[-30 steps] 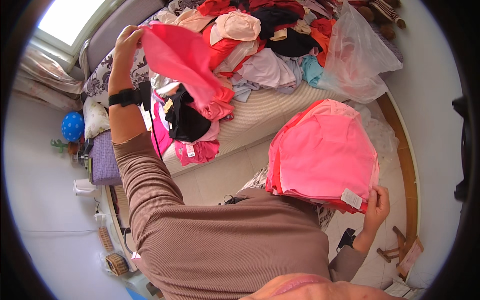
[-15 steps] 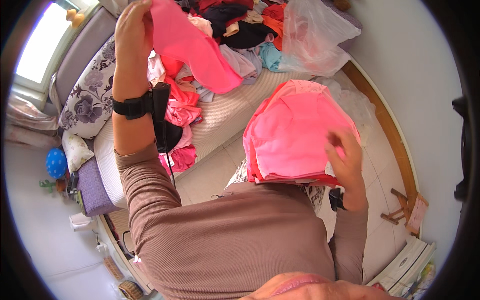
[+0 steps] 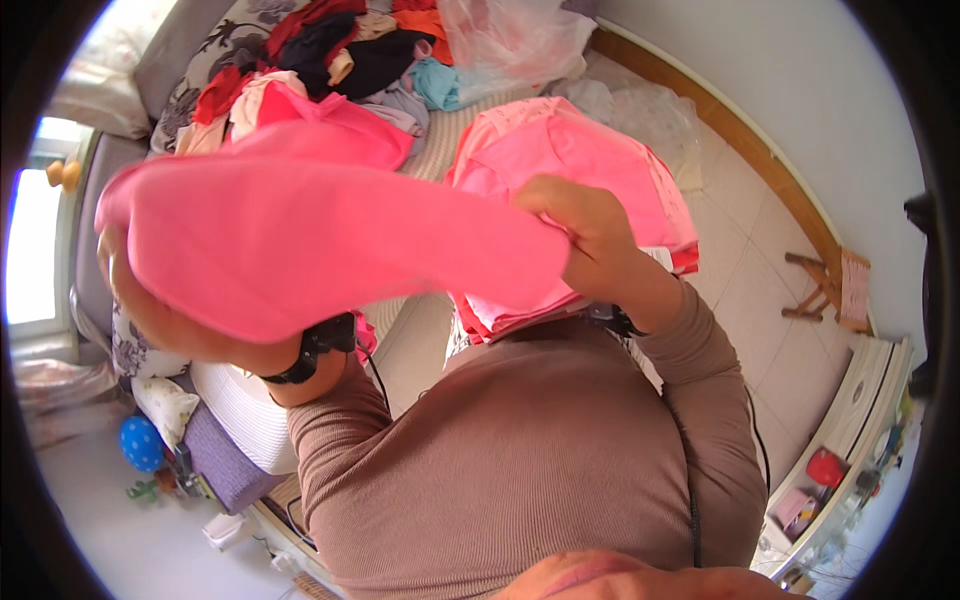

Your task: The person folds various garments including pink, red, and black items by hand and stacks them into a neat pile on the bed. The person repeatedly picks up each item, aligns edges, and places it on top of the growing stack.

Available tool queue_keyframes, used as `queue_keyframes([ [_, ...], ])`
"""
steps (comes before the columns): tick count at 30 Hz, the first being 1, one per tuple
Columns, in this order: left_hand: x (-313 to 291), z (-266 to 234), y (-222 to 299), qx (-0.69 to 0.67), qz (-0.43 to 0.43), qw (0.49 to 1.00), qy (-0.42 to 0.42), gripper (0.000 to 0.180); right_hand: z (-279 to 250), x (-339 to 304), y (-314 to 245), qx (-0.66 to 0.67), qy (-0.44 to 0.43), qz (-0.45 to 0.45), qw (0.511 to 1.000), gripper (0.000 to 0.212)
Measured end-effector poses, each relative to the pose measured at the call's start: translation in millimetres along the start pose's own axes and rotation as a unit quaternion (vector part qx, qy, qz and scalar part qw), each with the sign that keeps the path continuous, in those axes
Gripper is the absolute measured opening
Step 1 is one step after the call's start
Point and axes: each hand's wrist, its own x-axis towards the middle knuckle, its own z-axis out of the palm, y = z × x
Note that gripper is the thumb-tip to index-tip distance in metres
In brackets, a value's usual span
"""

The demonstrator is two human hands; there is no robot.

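Pale floor tiles (image 3: pixel 745 270) stretch to the right of a sofa (image 3: pixel 445 150) heaped with mixed clothes (image 3: pixel 375 50), a clear plastic bag (image 3: pixel 520 45) beside them. Before the person's torso, a pink garment (image 3: pixel 340 240) is held up between both hands: the right hand (image 3: pixel 595 235) grips one end in a closed fist, while the left hand (image 3: pixel 165 315) holds the other, its fingers partly hidden by cloth. Behind the right hand sits a stack of flat pink garments (image 3: pixel 610 150).

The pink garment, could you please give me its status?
Left hand, right hand: both holding pink garment. Garment spans between them. Pink stack partly hidden behind.
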Motion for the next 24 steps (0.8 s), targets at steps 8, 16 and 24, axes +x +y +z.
queue_keyframes([
  [8,-22.5,114.8,-24.5,0.03,0.305,0.942,-0.136,0.026,-68.3,-81.0,13.2,0.326,0.195,0.347,0.858,0.018],
  [16,-158.5,120.1,-14.6,-0.308,-0.006,0.798,-0.518,0.04,-93.7,-131.5,56.0,0.168,0.321,0.42,0.832,0.053],
  [24,-186.8,82.5,-17.8,-0.202,0.211,0.778,-0.555,0.034,-90.3,-91.5,58.6,0.17,0.265,0.328,0.891,0.06],
])
